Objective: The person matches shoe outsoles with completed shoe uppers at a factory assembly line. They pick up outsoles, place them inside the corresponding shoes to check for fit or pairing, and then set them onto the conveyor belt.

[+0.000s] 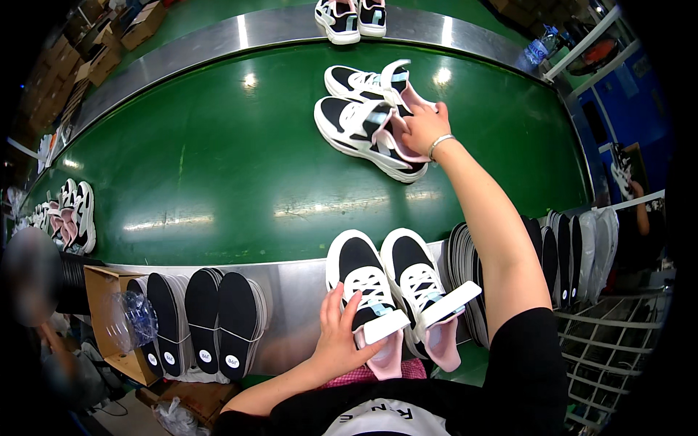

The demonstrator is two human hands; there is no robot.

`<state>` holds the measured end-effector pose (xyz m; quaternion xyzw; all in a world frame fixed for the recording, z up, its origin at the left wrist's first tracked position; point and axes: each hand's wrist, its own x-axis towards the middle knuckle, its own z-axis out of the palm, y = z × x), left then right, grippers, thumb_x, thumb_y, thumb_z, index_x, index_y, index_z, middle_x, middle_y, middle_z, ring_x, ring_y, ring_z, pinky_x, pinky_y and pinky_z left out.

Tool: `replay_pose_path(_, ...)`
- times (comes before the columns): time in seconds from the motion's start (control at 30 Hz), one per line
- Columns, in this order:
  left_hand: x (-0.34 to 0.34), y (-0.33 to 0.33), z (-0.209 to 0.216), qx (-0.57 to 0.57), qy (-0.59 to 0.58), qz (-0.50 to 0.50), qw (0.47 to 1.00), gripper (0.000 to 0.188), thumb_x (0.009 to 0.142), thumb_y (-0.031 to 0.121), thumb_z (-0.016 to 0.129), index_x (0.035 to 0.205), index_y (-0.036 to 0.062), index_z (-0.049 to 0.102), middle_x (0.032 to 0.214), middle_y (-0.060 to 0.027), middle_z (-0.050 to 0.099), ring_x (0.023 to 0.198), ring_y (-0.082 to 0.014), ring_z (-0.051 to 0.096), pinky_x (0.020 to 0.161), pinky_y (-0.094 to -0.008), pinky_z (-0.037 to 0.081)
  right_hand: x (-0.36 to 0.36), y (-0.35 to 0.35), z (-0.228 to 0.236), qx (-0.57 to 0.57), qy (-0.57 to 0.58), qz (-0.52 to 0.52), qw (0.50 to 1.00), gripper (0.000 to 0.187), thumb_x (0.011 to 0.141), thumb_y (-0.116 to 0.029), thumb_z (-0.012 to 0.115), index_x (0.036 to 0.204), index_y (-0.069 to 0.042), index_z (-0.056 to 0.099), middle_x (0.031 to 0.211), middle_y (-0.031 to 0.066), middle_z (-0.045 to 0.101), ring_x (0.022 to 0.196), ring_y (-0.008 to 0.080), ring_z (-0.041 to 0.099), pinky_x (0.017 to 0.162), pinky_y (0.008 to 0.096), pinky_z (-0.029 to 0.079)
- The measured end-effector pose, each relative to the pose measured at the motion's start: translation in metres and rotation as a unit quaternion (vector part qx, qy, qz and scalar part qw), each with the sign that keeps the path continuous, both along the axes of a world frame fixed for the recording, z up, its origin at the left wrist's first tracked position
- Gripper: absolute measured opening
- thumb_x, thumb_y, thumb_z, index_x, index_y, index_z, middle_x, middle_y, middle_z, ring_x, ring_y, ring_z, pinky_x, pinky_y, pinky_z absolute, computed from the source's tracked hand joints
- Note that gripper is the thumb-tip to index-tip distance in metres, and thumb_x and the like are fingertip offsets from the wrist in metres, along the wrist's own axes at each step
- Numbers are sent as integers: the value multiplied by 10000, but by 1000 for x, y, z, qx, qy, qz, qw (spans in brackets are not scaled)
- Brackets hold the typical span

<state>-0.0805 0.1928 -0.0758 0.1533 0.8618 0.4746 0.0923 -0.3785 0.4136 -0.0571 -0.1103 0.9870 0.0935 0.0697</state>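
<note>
Far pair: we find these sneakers (356,125) on the green belt (203,152), long axes crosswise, toes left, heels nearest the right hand.
Right hand (427,131): fingers at the shoe openings; we cannot tell whether they grip.
Near pair: sneakers (408,283) at the steel ledge (298,291), toes away from us.
Left hand (339,338): open, fingers spread, touching the near pair's left shoe.
Insole stacks (240,320): left of that hand, near a cardboard box (109,298).

Green desk (218,163), metal rim (182,55), light streaks (320,208); green floor (211,16) beyond; blue panel (624,91), wire rack (605,369) at right.
</note>
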Motion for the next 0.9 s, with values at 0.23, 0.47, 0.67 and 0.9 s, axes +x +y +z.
replay_pose_path(0.23, -2, 3, -7, -9, 18, 7, 1000, 761, 647, 267, 647, 1251, 31, 248, 1284, -268, 143, 1156, -446, 184, 939, -509, 191, 0, 58, 5, 134, -40, -121, 983, 413, 799, -410, 299, 1048, -183, 537, 957, 76, 600, 855, 257, 580, 741, 496, 333)
replay_pose_path(0.47, 4, 10, -6, -2, 5, 28, 1000, 725, 721, 322, 587, 1256, 4, 215, 1293, -268, 131, 1186, -430, 152, 963, -487, 155, 80, 230, -2, -95, -17, -247, 964, 425, 765, -417, 479, 951, -51, 590, 909, 165, 591, 875, 296, 554, 795, 341, 400)
replay_pose_path(0.67, -10, 14, 16, 120, 63, 111, 985, 424, 734, 155, 564, 1103, 10, 415, 1024, -175, 476, 972, -303, 436, 822, -372, 349, 203, 154, 70, -368, 107, -83, 920, 260, 799, -218, 522, 912, 12, 564, 804, 59, 579, 742, 126, 530, 696, 240, 415)
replay_pose_path(0.9, -21, 28, 9, 126, 137, 131, 974, 289, 750, 110, 527, 1009, 0, 458, 963, -167, 510, 900, -308, 476, 797, -368, 363, 360, 52, 84, -419, -130, -102, 893, 298, 751, -235, 581, 928, 3, 553, 820, 92, 566, 749, 190, 550, 703, 270, 430)
